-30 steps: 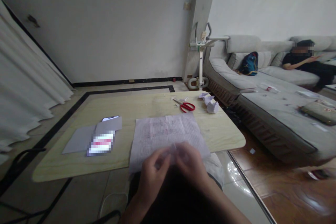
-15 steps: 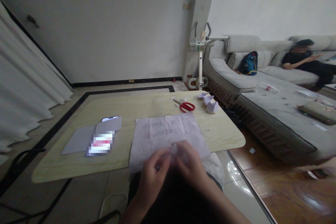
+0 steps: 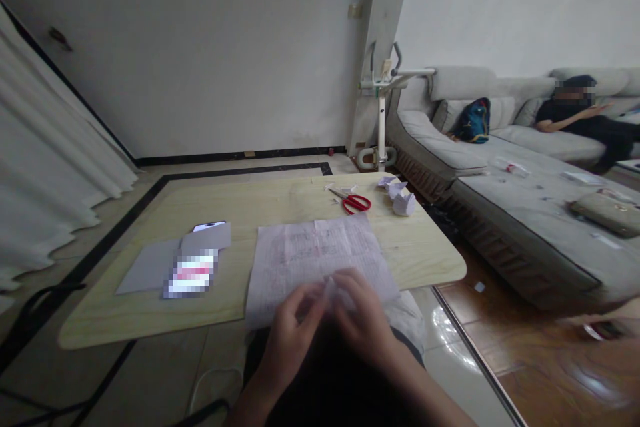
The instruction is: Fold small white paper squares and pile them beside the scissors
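Observation:
My left hand (image 3: 295,320) and my right hand (image 3: 360,310) meet at the near edge of the table, fingers curled toward each other. Between their fingertips they pinch a small piece of white paper (image 3: 330,288), blurred and partly covered by the fingers. Beneath and beyond the hands lies a large creased sheet of printed paper (image 3: 310,247), its near edge overhanging the table. Farther back are scissors with red handles (image 3: 357,204), blades pointing away to the left. Several folded white paper pieces (image 3: 403,203) stand to the right of the scissors.
On the left of the wooden table (image 3: 150,213) lie grey sheets (image 3: 145,270) and a phone with a lit, pixelated screen (image 3: 193,273). Small paper scraps (image 3: 350,189) surround the scissor tips. A grey sofa (image 3: 530,233) stands on the right, with a person (image 3: 570,113) seated at the back.
Both hands stay nearly in place with small finger movements on the paper piece, which now shows slightly more upright between the fingertips. Everything on the table lies as before.

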The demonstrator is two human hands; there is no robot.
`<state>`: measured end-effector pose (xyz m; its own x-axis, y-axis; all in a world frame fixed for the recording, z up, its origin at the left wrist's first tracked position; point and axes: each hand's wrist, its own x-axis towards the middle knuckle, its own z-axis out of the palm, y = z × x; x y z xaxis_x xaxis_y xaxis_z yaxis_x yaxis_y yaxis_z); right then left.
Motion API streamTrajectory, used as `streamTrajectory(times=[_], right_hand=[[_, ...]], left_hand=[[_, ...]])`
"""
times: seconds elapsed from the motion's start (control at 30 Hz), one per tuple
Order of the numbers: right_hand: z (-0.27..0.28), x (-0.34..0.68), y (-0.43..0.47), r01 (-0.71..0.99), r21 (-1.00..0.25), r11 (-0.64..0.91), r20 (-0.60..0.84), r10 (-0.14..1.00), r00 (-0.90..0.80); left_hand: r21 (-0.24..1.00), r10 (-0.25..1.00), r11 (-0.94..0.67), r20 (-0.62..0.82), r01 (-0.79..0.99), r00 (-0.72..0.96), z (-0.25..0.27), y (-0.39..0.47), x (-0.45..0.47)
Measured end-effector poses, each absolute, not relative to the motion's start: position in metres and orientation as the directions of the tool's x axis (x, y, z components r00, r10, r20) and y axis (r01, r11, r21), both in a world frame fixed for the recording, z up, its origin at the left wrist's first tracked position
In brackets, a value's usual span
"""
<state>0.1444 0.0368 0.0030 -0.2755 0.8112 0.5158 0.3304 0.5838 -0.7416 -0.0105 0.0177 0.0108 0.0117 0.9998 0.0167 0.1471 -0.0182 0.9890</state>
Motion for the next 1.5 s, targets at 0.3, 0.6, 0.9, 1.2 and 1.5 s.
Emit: streamTrajectory(times=[0.3,0.6,0.9,1.2,1.5], right_hand=[[0.004,0.142,0.034,0.345,-0.721,0.601,0.536,0.799,-0.271],[0.005,0.147,0.037,0.313,-0.708,0.634,0.531,0.769,-0.357],[0.010,0.147,0.035,0.248,-0.797,0.551,0.486,0.828,-0.279],[0.018,0.152,0.034,0.196,-0.890,0.412,0.348,0.890,-0.294],[0.019,0.154,0.034,0.176,-0.943,0.281,0.203,0.909,-0.364]], left_hand=[[0.983,0.991,-0.131,0.131,0.128,0.006,0.006,0.018,-0.014],[0.993,0.989,-0.077,0.064,0.088,0.134,0.012,0.019,-0.019],[0.997,0.989,0.009,-0.019,0.074,0.144,0.015,0.020,-0.026],[0.983,0.960,0.178,-0.181,0.034,0.212,0.008,0.023,-0.036],[0.981,0.954,0.122,-0.157,0.148,0.255,0.014,0.025,-0.038]])
